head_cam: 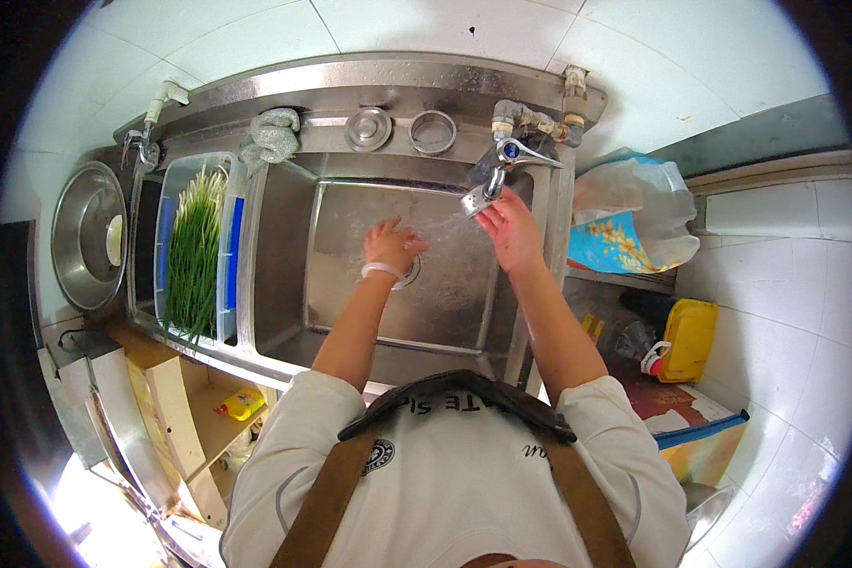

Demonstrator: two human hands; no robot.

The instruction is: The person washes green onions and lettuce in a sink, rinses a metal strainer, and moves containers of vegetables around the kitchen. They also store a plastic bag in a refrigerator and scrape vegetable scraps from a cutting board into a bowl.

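My right hand has its fingers against the chrome spout head of the lever faucet at the right side of the sink. The spout head is tilted to the left, and a thin spray of water leaves it in that direction. Over the stainless steel basin, my left hand is held with its fingers apart and nothing in it. A pale bangle circles the left wrist. Behind that wrist, the basin drain is partly hidden. The basin floor looks wet.
Green garlic chives fill a clear plastic bin in the left basin. On the back ledge lie a grey cloth, a metal drain lid and a metal ring. A steel bowl leans far left; plastic bags sit right.
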